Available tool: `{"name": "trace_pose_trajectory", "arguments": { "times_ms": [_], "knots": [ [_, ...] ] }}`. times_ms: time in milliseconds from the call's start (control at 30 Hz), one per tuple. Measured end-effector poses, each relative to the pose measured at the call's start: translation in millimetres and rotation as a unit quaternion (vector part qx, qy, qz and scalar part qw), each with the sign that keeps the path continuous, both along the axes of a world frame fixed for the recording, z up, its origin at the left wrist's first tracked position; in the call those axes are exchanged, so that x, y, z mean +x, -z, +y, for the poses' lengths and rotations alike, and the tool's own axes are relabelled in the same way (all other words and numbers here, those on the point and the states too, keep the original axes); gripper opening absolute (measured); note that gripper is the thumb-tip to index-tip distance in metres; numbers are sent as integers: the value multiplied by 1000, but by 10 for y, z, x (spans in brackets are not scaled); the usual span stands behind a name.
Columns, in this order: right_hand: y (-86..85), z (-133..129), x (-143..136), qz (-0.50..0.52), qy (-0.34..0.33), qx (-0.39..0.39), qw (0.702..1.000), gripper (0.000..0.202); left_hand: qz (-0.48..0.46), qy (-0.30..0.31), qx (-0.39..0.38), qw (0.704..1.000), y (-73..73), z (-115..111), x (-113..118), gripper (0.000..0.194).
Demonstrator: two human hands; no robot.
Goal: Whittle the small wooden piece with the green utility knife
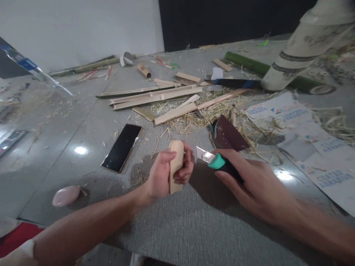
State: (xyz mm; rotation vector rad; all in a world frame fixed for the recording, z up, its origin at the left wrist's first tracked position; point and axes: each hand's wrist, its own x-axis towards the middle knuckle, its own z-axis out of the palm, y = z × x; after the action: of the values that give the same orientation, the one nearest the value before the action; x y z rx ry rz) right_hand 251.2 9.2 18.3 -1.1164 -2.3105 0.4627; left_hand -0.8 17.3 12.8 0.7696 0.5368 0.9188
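Note:
My left hand point(163, 171) is closed around a short pale strip of bamboo point(176, 166), whose rounded end points away from me. My thumb lies along its near face and the fingers curl behind it. My right hand point(249, 177) grips a utility knife point(217, 162) with a black and teal handle. Its short blade sticks out to the left, a small gap away from the bamboo strip. A dark red sheet of sandpaper point(230, 135) lies curled just beyond the right hand. Most of the knife handle is hidden in my palm.
A phone point(121, 147) and a pink rounded object point(66, 195) lie to the left. Split bamboo lengths point(158, 96) and shavings point(191, 122) spread ahead. White printed sheets point(313, 144), a green bamboo pole point(246, 64) and someone's patterned sleeve point(296, 48) are at right; a plastic bottle point(30, 66) is at left.

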Motion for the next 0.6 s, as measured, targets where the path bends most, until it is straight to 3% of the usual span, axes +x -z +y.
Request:
{"name": "trace_pose_trajectory", "arguments": {
  "times_ms": [367, 600],
  "knots": [
    [69, -22, 21, 24, -48, 33, 998, 27, 122, 27, -12, 992, -94, -148, 35, 29],
    [-51, -14, -24, 14, -85, 47, 995, 28, 147, 19, 73, 986, -174, -160, 80, 36]
  ]
}}
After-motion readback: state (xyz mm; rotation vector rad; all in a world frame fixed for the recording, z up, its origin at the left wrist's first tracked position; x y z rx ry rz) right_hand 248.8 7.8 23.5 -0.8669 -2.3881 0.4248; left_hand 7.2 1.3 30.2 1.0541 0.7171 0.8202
